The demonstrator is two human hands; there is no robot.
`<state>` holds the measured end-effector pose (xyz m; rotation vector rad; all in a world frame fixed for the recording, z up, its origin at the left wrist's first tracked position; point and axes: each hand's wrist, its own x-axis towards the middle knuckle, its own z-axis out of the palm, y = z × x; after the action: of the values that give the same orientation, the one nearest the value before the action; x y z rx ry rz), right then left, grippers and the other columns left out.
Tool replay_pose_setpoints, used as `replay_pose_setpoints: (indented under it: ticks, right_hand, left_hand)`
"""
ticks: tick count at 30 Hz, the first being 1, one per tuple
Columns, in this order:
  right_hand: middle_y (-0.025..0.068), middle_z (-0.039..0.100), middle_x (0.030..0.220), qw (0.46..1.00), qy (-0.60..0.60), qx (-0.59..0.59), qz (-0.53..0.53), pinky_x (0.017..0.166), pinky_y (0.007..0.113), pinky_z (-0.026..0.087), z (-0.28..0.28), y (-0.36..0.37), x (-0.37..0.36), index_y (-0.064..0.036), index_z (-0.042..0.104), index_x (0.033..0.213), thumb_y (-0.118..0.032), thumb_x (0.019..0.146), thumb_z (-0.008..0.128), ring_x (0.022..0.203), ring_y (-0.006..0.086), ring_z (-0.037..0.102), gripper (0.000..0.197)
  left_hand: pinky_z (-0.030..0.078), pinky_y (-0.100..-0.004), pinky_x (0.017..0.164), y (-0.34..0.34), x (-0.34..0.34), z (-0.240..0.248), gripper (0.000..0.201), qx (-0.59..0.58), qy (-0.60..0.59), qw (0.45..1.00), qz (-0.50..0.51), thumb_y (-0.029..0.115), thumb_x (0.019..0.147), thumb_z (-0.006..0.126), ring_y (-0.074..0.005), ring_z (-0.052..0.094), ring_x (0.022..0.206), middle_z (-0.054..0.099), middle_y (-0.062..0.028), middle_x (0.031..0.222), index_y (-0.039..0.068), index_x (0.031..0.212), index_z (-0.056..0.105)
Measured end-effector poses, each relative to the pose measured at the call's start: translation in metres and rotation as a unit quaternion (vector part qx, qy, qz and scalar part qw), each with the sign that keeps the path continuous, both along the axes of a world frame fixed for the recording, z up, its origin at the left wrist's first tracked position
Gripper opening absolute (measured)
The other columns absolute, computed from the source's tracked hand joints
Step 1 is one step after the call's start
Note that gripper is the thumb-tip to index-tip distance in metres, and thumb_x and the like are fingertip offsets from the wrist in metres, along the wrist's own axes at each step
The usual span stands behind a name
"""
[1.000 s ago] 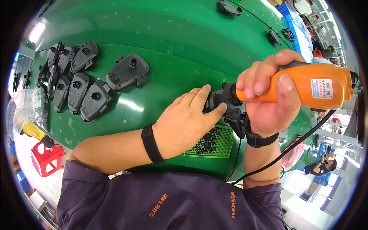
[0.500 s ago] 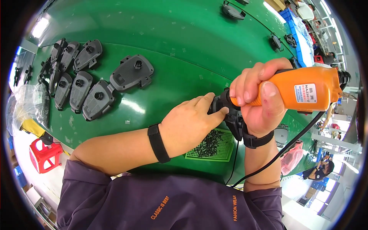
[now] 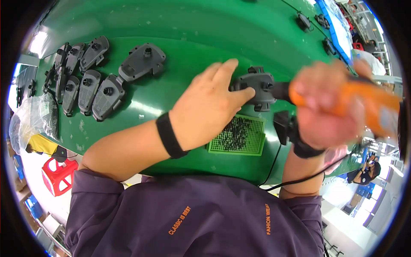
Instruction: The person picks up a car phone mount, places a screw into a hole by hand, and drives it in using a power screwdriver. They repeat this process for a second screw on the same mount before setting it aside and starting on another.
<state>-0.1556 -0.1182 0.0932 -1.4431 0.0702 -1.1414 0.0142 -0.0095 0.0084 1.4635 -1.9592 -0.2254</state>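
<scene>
Dark gray plastic housing [image 3: 262, 89] lies on the green counter [image 3: 192, 53], just beyond the green perforated tray [image 3: 257, 150] that carries many small black parts [image 3: 236, 133]. The left hand [image 3: 207, 100] grasps the housing's left end, its thumb laid over the top and its index finger stretched past the far side. The right hand [image 3: 327, 103], blurred, is wrapped around an orange electric screwdriver [image 3: 376, 105] lying nearly level, its dark nose pointing left at the housing's right side; whether the two touch, I cannot tell. A black cable [image 3: 297, 183] curves below the right forearm. Each wrist wears a black band, and a dark angular piece [image 3: 283, 124] sits beside the right one. Farther left on the counter, several similar gray housings [image 3: 142, 64] with black knobs stand grouped near a clear plastic bag [image 3: 32, 118]. A red stool [image 3: 58, 176] is on the floor.
</scene>
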Motion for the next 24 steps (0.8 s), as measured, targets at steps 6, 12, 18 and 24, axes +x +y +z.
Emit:
replay_pose_setpoints:
  ticks: [6,12,18,24]
  right_hand:
    - [0.0024,0.055,0.076,0.999,0.032,-0.039,-0.006,0.066,0.035,0.047,-0.007,0.030,-0.060,-0.0088,0.048,0.130,-0.028,0.097,0.061,0.064,0.0155,0.053,0.040]
    - [0.0062,0.058,0.073,0.996,0.002,-0.001,-0.090,0.058,0.037,0.051,-0.011,0.043,-0.076,-0.0072,0.045,0.127,-0.027,0.092,0.071,0.056,0.0187,0.054,0.048]
    - [0.0036,0.057,0.074,0.999,0.017,-0.040,-0.033,0.062,0.035,0.050,-0.013,0.025,-0.088,-0.0080,0.045,0.128,-0.027,0.094,0.067,0.059,0.0166,0.055,0.045]
    - [0.0024,0.058,0.075,0.998,0.020,-0.063,0.011,0.063,0.034,0.051,-0.014,0.023,-0.085,-0.0096,0.044,0.127,-0.028,0.095,0.066,0.059,0.0155,0.055,0.043]
  left_hand:
    - [0.045,-0.0365,0.083,0.017,-0.013,0.000,0.027,0.100,-0.106,0.981,-0.131,0.016,0.082,0.073,-0.0241,0.058,0.093,0.059,-0.0063,0.094,0.009,0.108,0.071]
    - [0.044,-0.0361,0.078,0.018,-0.022,-0.010,0.018,0.077,-0.155,0.971,-0.167,0.017,0.081,0.076,-0.0230,0.058,0.088,0.056,-0.0041,0.087,0.009,0.094,0.067]
    - [0.046,-0.0373,0.080,0.007,-0.022,-0.011,0.011,0.075,-0.047,0.984,-0.157,0.013,0.085,0.074,-0.0254,0.060,0.086,0.059,-0.0060,0.086,0.007,0.088,0.065]
    - [0.049,-0.0407,0.081,0.003,-0.020,-0.007,0.013,0.106,0.050,0.982,-0.150,0.009,0.085,0.075,-0.0283,0.062,0.086,0.061,-0.0078,0.087,0.006,0.090,0.063]
